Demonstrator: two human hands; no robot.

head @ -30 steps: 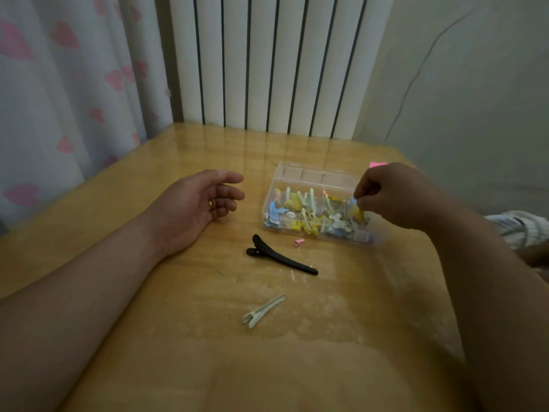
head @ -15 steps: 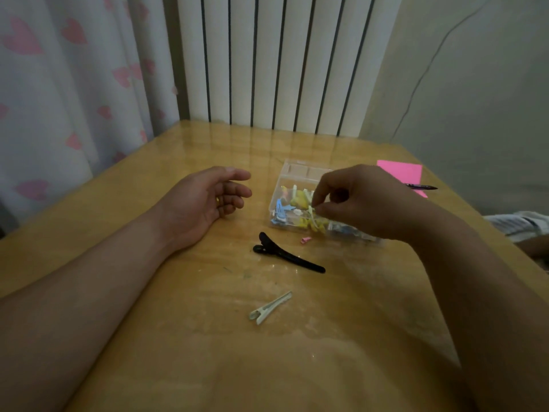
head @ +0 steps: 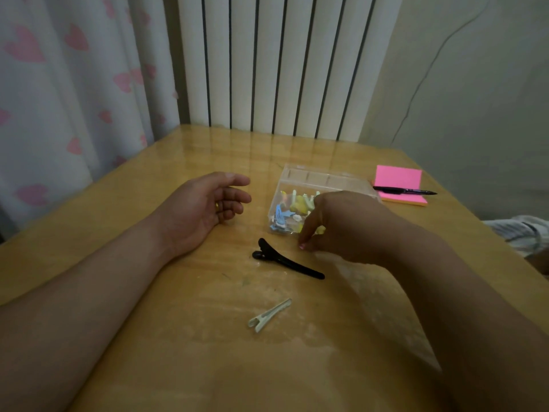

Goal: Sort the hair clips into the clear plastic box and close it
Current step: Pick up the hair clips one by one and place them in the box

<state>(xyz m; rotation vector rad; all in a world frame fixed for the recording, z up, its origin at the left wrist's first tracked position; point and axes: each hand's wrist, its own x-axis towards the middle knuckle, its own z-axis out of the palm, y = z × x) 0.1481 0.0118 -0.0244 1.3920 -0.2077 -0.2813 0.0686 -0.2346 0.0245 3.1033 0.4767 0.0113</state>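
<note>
Reaching down in the head view, your right hand [head: 341, 227] has left the clear plastic box [head: 276, 203], where it was busy one second ago, and its fingertips [head: 307, 243] are now on the tabletop [head: 178, 337] at the small pink clip [head: 302, 247], just before the near wall of the box. The fingers are curled down around this clip, but I cannot tell if they already pinch it or only touch it. Your left hand [head: 202, 212] has not moved: it rests on the tabletop to the left of the box, well apart from it, with fingers loosely bent and nothing in it. To my judgement this means one clip is delivered and the next pick begins, so the sorting is not finished. The box is open, its lid standing behind, and many coloured clips [head: 292, 203] lie inside. Two more wait outside: the black clip [head: 286, 263] just beside your right hand on the near side, and the pale green clip [head: 269, 315] further toward you, between your two arms. The black one is long and may need to lie diagonally. A pink note pad [head: 398, 179] with a pen [head: 404, 191] on it lies right of the box and is not part of the work.
</note>
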